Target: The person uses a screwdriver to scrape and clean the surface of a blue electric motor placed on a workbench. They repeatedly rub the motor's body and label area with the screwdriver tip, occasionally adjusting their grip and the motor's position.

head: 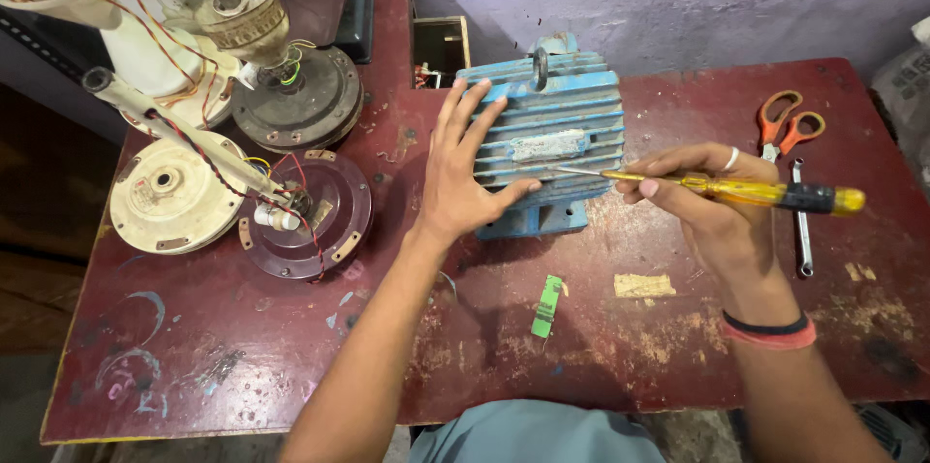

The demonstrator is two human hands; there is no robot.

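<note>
One worn dark-red tabletop (242, 366), scratched and stained, under everything. On its middle, toward the far edge, a blue ribbed motor housing (552, 134), closed, with a pale plate on its side. To the left, several opened fan motors (300, 211) with loose red and yellow wires, stacked partly one over another.

Left hand (465, 168) flat on the left end of the housing, fingers spread and open, pressing and not gripping. Right hand (712, 201) just to the right of the housing, fingers closed around a yellow-handled screwdriver (746, 192); thin tip touching the ribs near the pale plate, or very close to them.

Further right, orange-handled scissors (790, 124) and a slim metal spanner (802, 221). Near the front, a small green strip (548, 306) and a scrap of tan tape (643, 285).

Seemingly early in the work: housing whole, no cover or screw visibly removed, opening apparently not yet done.

Hard to see: exact spot under the screwdriver tip, far side of the housing, upper left motors cut off by the frame edge.
</note>
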